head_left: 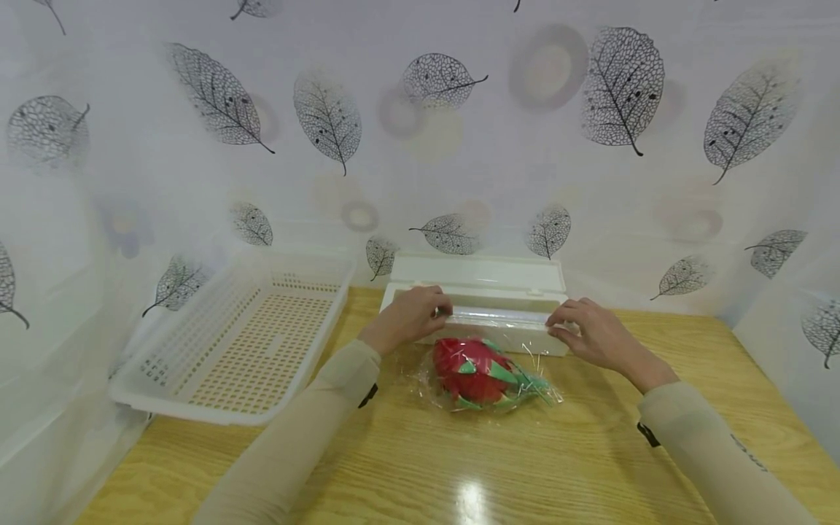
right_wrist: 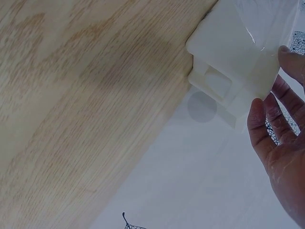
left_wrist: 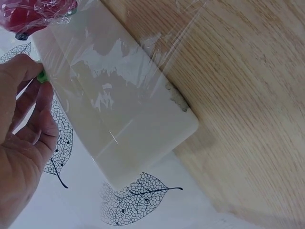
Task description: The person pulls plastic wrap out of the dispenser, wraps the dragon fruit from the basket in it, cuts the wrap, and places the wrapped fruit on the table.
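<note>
A white cling film dispenser box (head_left: 499,337) stands at the back of the table with its lid (head_left: 479,271) up and a film roll (head_left: 499,315) inside. My left hand (head_left: 415,313) is at its front edge, thumb and finger pinching a small green slider (left_wrist: 42,76). At the box's right front corner, my right hand (head_left: 593,335) grips the edge with thumb and fingertips. Clear film hangs down the front of the box. Before it lies a red dragon fruit (head_left: 475,370) with green scales, loosely covered in clear film (head_left: 426,379).
On the left stands a white perforated plastic basket (head_left: 262,350), its rim near the box. A pale curtain with leaf prints (head_left: 459,168) hangs behind and at both sides of the wooden table (head_left: 420,467).
</note>
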The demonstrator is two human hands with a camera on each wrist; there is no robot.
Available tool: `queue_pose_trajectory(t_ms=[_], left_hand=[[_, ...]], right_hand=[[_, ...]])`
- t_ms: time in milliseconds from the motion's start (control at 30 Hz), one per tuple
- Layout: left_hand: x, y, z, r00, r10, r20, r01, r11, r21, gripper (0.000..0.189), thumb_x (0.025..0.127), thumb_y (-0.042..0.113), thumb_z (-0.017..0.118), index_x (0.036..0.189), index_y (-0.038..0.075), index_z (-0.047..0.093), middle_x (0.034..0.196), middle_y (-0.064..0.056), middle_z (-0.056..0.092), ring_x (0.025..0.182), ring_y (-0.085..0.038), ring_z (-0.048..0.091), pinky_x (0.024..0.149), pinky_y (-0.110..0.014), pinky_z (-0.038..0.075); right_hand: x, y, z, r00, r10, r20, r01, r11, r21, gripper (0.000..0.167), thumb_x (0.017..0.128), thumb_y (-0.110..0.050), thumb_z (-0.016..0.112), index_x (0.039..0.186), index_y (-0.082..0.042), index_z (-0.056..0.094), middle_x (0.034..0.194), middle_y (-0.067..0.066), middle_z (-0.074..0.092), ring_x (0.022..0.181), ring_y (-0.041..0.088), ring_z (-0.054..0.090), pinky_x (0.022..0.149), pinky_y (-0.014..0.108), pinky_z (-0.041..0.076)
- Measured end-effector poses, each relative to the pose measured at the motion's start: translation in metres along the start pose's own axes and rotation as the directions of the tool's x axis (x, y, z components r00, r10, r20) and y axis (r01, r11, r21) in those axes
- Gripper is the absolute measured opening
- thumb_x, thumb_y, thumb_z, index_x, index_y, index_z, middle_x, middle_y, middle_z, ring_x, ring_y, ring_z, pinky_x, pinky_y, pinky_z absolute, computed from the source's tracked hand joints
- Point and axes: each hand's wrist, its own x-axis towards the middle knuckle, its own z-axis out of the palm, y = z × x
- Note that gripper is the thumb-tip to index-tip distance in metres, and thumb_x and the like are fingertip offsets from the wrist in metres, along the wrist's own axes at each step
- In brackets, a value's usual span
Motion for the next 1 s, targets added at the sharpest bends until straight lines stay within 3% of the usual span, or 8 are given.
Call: queue_pose_trajectory(t_ms=[1000], left_hand=[[-0.0016, -0.0023, 0.0021, 1.000, -0.020, -0.002, 0.020, 0.999, -0.025, 0.014, 0.097, 0.013, 0.067, 0.108, 0.009, 0.075, 0.102, -0.004, 0.073, 0.088, -0.015, 0.068, 0.080, -0.022, 0.058]], right_hand=[[0.0003, -0.0010, -0.0005, 1.000, 0.003, 0.004, -0.003, 1.000, -0.002, 0.013, 0.085, -0.006, 0.079, 0.095, -0.012, 0.075, 0.091, -0.001, 0.074, 0.087, 0.023, 0.066, 0.072, 0.042, 0.055]])
